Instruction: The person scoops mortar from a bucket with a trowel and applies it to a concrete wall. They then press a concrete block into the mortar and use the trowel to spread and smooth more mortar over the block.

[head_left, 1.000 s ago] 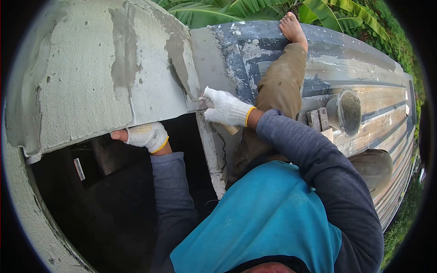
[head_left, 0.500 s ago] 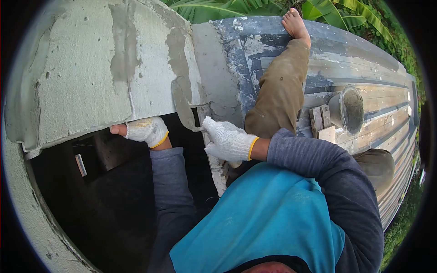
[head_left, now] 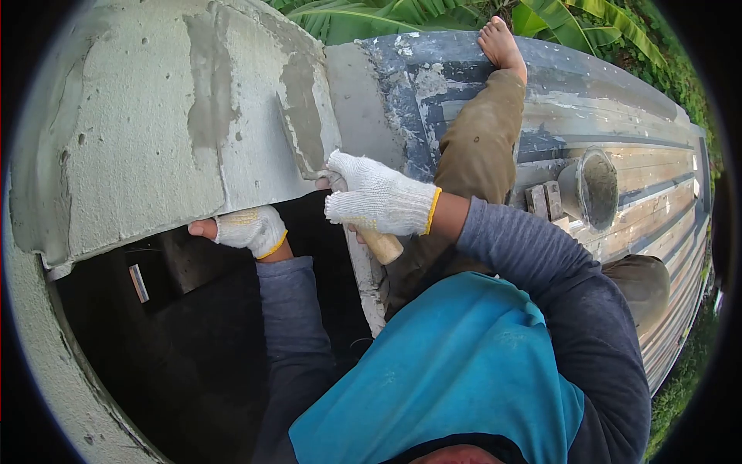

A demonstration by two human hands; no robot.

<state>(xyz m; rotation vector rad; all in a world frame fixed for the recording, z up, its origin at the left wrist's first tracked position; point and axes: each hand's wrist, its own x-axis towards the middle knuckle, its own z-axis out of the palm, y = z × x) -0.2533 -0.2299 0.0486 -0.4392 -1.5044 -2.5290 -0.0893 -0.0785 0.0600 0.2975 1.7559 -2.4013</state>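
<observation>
My right hand [head_left: 379, 193], in a white knit glove with a yellow cuff, is closed around a trowel. The trowel's wooden handle [head_left: 382, 247] sticks out below the fist. Its thin metal blade [head_left: 292, 143] is seen nearly edge-on against the cement-plastered slab [head_left: 154, 131], beside a darker wet streak of mortar [head_left: 301, 100]. Gloved likewise, my left hand [head_left: 251, 230] holds the slab's lower edge, with the bare thumb pointing left. Its other fingers are mostly hidden.
A dark opening [head_left: 209, 340] lies below the slab, with a rough cement rim [head_left: 46, 332] at left. On the ribbed metal roof [head_left: 641, 162] to the right stand a bucket of mortar [head_left: 599, 189] and small wooden blocks [head_left: 545, 199]. My bare foot [head_left: 501, 42] rests near the banana leaves [head_left: 348, 19].
My right hand has raised and tilted the trowel. Its blade has gone from hanging over the slab's lower edge to lying higher against the surface. My left hand stays at the edge.
</observation>
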